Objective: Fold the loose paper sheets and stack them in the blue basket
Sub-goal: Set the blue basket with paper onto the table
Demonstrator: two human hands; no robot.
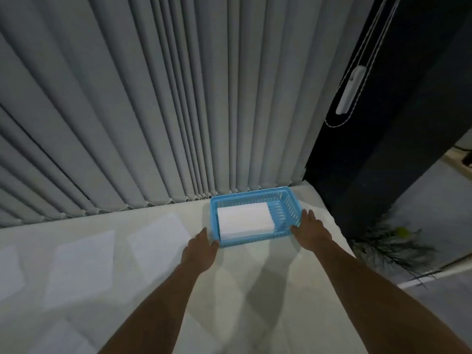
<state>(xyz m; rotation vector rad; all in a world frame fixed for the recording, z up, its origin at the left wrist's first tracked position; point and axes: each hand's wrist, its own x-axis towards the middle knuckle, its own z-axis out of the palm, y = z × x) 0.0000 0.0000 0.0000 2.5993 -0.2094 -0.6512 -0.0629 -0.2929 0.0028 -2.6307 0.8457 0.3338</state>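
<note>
The basket's (255, 198) near left corner sat behind the left hand (200, 247), whose fingers (214, 244) blurred against the rim, so any grip there could not be told. The leftmost paper sheet (9, 272) and another (63, 338) at the bottom ran off the picture's edge. How many folded sheets (244, 219) lay stacked could not be counted.
</note>
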